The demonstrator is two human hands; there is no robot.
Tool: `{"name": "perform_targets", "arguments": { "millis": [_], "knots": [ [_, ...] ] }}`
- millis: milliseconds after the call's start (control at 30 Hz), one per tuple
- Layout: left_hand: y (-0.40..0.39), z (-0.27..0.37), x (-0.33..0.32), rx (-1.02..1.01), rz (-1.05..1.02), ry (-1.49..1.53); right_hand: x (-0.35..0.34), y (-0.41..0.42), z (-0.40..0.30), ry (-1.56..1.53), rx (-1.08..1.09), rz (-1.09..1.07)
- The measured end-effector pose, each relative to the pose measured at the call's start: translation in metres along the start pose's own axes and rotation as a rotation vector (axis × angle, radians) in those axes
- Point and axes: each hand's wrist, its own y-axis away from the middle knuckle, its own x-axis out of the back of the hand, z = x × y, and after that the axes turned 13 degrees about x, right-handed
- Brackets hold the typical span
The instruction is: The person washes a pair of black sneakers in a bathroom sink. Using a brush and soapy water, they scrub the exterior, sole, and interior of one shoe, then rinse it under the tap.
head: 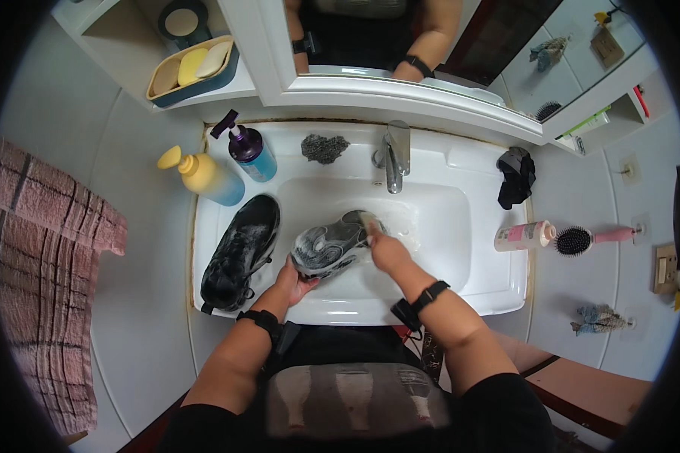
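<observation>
Over the basin of the white sink, a dark shoe is turned with its sole up, streaked with white suds. My left hand grips one end of it from below, near the sink's front edge. In my right hand is a small pale brush, pressed against the sole's far end; its bristles are mostly hidden. The other black shoe rests upright on the sink's left ledge, wet and shiny, with its toe towards the wall. Foam lies in the basin beside the brush.
A chrome faucet rises behind the basin. A grey scouring pad, a purple-topped pump bottle and a yellow-blue pump bottle stand along the back left. To the right are black cloth and a pink-labelled bottle. A mirror cabinet overhangs.
</observation>
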Motion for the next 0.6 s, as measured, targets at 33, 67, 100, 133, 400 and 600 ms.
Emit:
{"name": "perform_targets", "arguments": {
  "millis": [33, 67, 100, 133, 400, 600],
  "knots": [
    [0.001, 0.0, -0.001, 0.002, -0.008, 0.001, 0.008, 0.01, -0.026, -0.042, 0.043, -0.035],
    [0.0, 0.0, -0.001, 0.002, -0.007, 0.007, 0.014, 0.019, -0.05, -0.084, 0.083, -0.068],
    [-0.001, -0.001, 0.001, 0.002, -0.015, 0.012, 0.016, 0.025, -0.077, -0.089, 0.139, -0.099],
    [-0.003, 0.0, 0.001, 0.002, -0.025, 0.015, 0.018, 0.029, -0.096, -0.092, 0.193, -0.128],
    [-0.009, 0.0, -0.003, 0.003, 0.001, -0.003, 0.005, 0.012, 0.009, 0.108, -0.091, -0.164],
    [-0.001, -0.001, -0.011, 0.003, 0.034, -0.023, -0.008, 0.021, 0.025, 0.019, -0.025, 0.001]
  ]
}}
